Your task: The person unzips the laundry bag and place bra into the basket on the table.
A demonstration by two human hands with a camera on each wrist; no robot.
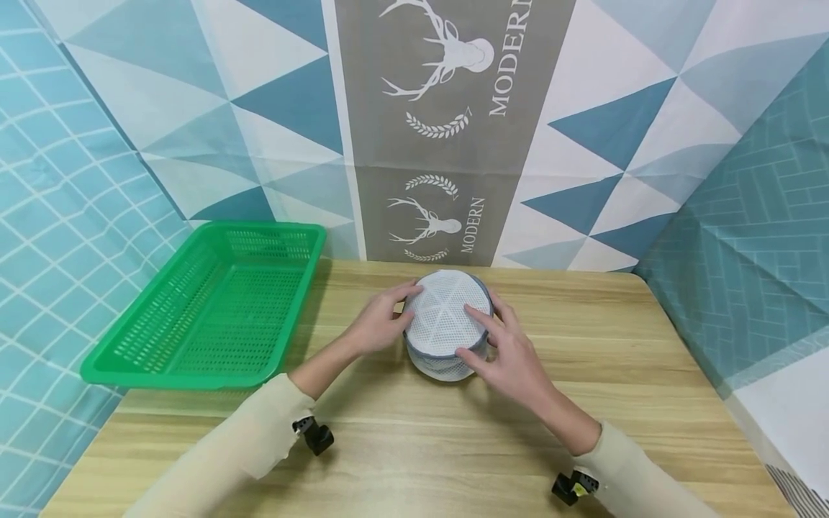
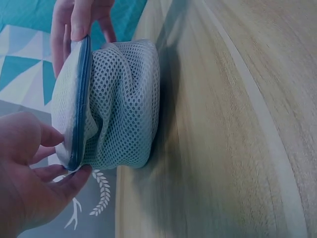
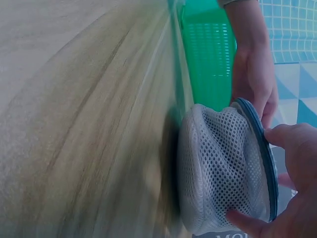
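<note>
A round white mesh laundry bag (image 1: 447, 316) stands on the wooden table, its flat lid facing up. A grey-blue zipper (image 2: 80, 106) runs round the lid's rim, and the soft side wall (image 3: 218, 163) sags in folds. My left hand (image 1: 382, 321) holds the rim on the left, some fingers on the lid and others against the edge below it. From the right, my right hand (image 1: 516, 357) grips the bag with fingertips on the lid and other fingers round its side. The zipper pull cannot be made out.
A green plastic basket (image 1: 291, 316) with slotted walls stands at the left of the table (image 1: 583, 324). Patterned cloth (image 1: 427, 155) hangs behind the table and tile-print sheets (image 1: 764, 194) hang at the sides. Small black devices (image 1: 315, 436) are strapped to both sleeves.
</note>
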